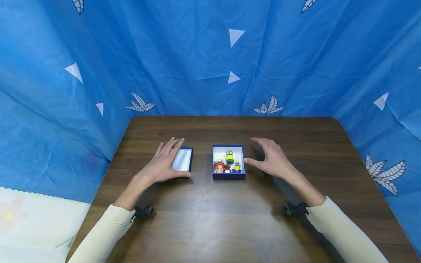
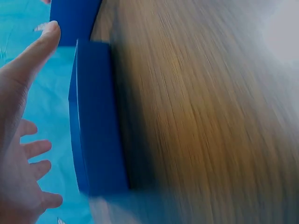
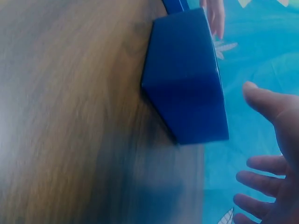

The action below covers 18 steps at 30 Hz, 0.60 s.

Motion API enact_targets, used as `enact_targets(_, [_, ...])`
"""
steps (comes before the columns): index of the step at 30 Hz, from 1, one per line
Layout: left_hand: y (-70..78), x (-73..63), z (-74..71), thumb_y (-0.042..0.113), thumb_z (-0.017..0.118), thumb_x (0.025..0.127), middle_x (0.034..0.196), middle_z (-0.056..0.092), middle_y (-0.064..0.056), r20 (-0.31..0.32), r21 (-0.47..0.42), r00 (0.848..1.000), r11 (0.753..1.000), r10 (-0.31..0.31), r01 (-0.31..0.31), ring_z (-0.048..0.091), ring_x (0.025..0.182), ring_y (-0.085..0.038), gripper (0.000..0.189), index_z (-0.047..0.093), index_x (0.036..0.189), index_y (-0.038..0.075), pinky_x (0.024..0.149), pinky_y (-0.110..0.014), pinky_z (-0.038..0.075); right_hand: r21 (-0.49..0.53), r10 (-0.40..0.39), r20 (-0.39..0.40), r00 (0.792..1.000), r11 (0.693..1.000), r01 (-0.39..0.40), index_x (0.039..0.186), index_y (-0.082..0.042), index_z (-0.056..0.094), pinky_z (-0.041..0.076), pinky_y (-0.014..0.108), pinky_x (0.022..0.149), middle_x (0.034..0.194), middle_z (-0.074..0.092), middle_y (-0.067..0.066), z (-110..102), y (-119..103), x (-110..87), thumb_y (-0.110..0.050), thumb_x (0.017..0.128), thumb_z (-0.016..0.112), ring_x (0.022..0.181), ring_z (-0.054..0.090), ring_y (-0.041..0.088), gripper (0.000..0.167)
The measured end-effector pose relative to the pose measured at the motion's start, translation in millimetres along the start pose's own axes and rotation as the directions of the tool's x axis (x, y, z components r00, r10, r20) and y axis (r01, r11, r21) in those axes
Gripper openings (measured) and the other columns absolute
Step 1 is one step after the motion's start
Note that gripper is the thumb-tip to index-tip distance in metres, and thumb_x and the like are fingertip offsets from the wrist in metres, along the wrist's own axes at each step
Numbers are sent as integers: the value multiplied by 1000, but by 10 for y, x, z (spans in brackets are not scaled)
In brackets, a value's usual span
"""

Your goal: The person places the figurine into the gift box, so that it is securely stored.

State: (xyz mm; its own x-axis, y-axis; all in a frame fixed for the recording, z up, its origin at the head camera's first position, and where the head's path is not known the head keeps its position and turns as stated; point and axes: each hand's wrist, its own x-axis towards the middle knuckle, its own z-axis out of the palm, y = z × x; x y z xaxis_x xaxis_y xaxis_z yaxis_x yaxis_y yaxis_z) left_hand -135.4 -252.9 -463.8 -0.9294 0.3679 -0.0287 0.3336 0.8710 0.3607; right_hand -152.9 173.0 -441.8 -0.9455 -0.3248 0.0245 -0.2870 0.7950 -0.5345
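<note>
In the head view, an open blue box [image 1: 229, 176] with a white inside holds several small toy figures. Among them are a yellow goggled figure [image 1: 230, 157], a red one [image 1: 219, 166] and a second yellow one [image 1: 237, 167]. My right hand [image 1: 271, 159] hovers at this box's right side, thumb near the wall, fingers spread. To the left lies a shallow blue box part [image 1: 182, 160] with a white inside, partly hidden by my left hand [image 1: 161, 164]. That hand arches over it, thumb and fingers apart. Both wrist views show blue outer walls [image 2: 100, 121] [image 3: 182, 60] beside spread fingers.
Everything lies on a dark wooden table [image 1: 210, 219] with rounded far corners. A blue patterned curtain [image 1: 197, 58] hangs behind and at the sides. A white flowered cloth [image 1: 39, 223] is at the lower left. Dark wrist straps [image 1: 143, 212] sit at both sleeves.
</note>
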Motion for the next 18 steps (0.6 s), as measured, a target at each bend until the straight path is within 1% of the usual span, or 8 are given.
enact_targets(5, [-209, -137, -96, 81, 84, 73, 179, 22, -14, 11, 12, 999, 999, -30, 29, 12, 170, -37, 139, 10, 175, 22, 134, -71, 9, -42, -45, 10, 999, 998, 45, 164, -13, 44, 21, 73, 128, 169, 46, 17, 79, -154, 20, -65, 86, 82, 160, 34, 43, 101])
enact_targets(9, [-346, -212, -140, 76, 90, 68, 179, 21, -15, 32, -11, 998, 999, -44, 45, 11, 169, -41, 144, 12, 175, 20, 132, -74, 11, -62, -78, 33, 996, 995, 80, 164, -12, 44, 19, 71, 130, 169, 47, 15, 176, -328, 82, -70, 82, 82, 161, 34, 41, 107])
enact_targets(13, [-449, -256, -158, 70, 96, 63, 179, 21, -15, 57, -44, 997, 998, -48, 50, 9, 169, -44, 148, 13, 174, 19, 131, -76, 12, -56, -119, 57, 991, 991, 123, 166, -12, 41, 18, 70, 130, 170, 45, 13, 288, -526, 157, -72, 83, 80, 163, 32, 39, 109])
enact_targets(15, [-493, -276, -156, 70, 97, 62, 179, 21, -17, 68, -51, 996, 997, -51, 54, 9, 168, -46, 150, 12, 174, 18, 129, -78, 11, -58, -144, 73, 987, 987, 148, 166, -11, 40, 17, 71, 129, 171, 44, 13, 351, -642, 198, -73, 83, 79, 164, 30, 39, 110])
enact_targets(18, [-557, -303, -152, 71, 97, 61, 179, 22, -18, 75, -48, 995, 997, -64, 67, 9, 168, -48, 152, 11, 175, 18, 127, -82, 6, -74, -178, 102, 979, 980, 185, 167, -10, 38, 15, 72, 129, 173, 42, 12, 453, -829, 265, -75, 82, 78, 165, 27, 39, 114])
